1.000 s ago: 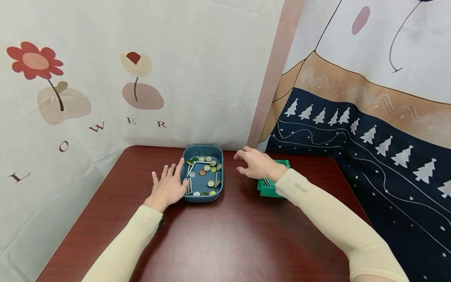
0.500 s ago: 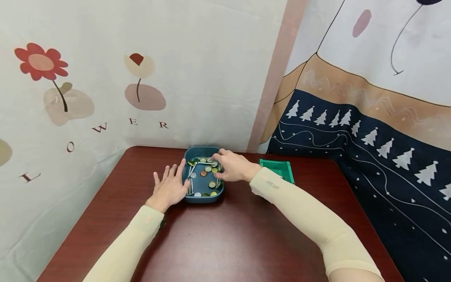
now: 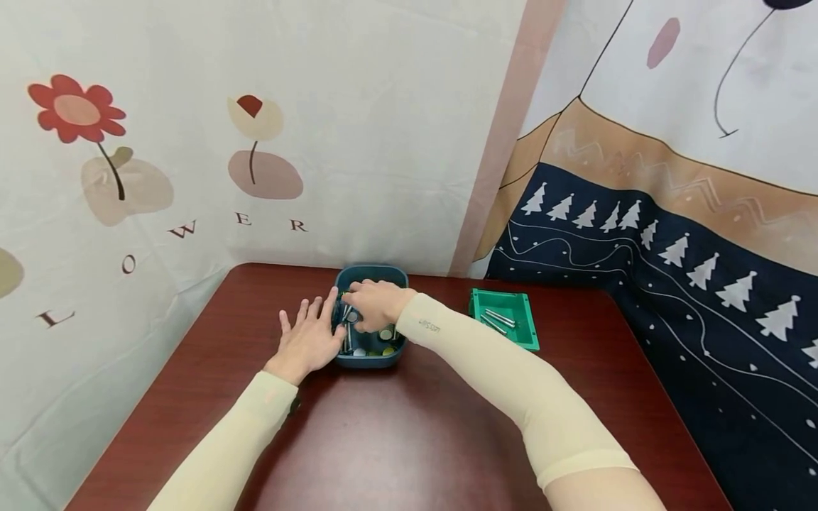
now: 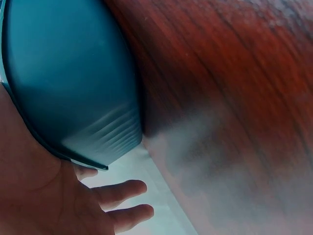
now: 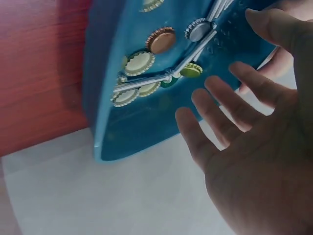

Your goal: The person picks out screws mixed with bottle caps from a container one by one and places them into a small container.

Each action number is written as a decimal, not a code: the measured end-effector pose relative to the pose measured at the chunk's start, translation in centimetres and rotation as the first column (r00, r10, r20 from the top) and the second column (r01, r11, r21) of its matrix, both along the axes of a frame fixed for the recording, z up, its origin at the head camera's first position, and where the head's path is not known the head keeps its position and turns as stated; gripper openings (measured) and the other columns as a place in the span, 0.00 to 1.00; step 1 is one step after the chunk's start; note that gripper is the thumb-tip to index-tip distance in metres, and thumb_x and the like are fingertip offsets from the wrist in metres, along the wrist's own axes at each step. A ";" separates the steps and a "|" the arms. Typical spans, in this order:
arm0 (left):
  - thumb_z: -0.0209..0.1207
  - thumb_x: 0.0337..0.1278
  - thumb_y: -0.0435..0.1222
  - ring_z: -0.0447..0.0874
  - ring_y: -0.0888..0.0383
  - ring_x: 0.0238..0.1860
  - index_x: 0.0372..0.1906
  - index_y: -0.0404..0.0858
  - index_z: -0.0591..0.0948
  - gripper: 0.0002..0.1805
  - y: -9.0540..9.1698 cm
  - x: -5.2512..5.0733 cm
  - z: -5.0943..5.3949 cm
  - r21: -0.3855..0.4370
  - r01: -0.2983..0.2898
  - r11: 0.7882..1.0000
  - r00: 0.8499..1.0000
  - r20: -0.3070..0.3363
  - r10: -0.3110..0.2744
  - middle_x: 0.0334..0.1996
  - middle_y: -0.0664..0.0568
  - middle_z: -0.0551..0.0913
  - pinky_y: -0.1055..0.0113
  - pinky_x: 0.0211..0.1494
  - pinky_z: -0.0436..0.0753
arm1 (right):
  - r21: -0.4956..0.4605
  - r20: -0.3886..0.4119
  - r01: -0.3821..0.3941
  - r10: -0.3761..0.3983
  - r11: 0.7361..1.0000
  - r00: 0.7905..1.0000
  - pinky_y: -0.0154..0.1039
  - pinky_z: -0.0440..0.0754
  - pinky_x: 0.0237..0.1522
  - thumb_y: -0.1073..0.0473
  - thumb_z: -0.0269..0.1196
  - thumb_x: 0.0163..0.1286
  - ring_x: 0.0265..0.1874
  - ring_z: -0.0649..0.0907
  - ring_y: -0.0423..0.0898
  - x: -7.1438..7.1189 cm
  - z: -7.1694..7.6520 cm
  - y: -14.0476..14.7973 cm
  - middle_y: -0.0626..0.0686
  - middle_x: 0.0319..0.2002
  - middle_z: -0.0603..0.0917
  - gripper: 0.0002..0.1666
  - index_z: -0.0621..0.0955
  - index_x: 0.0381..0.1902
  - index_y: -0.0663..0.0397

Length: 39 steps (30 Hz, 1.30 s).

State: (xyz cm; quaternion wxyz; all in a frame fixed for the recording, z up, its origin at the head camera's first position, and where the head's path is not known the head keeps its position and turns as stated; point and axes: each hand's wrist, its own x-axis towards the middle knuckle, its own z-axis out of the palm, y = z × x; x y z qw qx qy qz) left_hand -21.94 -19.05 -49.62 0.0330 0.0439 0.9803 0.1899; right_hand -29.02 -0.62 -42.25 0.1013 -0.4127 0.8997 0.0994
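A blue bin [image 3: 371, 362] holds bottle caps and metal bolts. My left hand [image 3: 307, 346] rests with spread fingers along its left rim; in the left wrist view the palm [image 4: 39, 196] lies against the bin's outer wall [image 4: 73, 78]. Over the bin reaches my right hand [image 3: 375, 304], fingers loosely bent and apart. The right wrist view shows that hand [image 5: 259, 142] with nothing in its fingers, above a copper-coloured cap [image 5: 161, 40], a silver cap [image 5: 198, 30] and bolts [image 5: 195, 51]. The head view's right hand hides part of the contents.
A green tray [image 3: 525, 319] with a few metal bolts [image 3: 500, 317] lies to the right of the bin, close to my right sleeve. The reddish-brown table [image 3: 396, 440] ends at a fabric backdrop [image 3: 358, 142] behind the bin.
My right hand has moved left from beside the green tray to over the bin, uncovering the tray and its bolts. The left hand stays at the rim.
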 end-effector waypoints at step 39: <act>0.49 0.91 0.50 0.45 0.21 0.96 1.00 0.49 0.43 0.47 0.0 0.0 -0.1 0.016 0.005 1.000 1.000 -0.012 -0.005 0.95 0.28 0.54 0.12 0.90 0.33 | 0.150 -0.101 -0.093 0.109 0.984 0.989 0.39 0.95 0.45 0.56 0.71 0.87 0.42 0.94 0.44 -7.6 -11.4 -2.3 0.52 0.52 0.95 0.12 0.90 0.63 0.46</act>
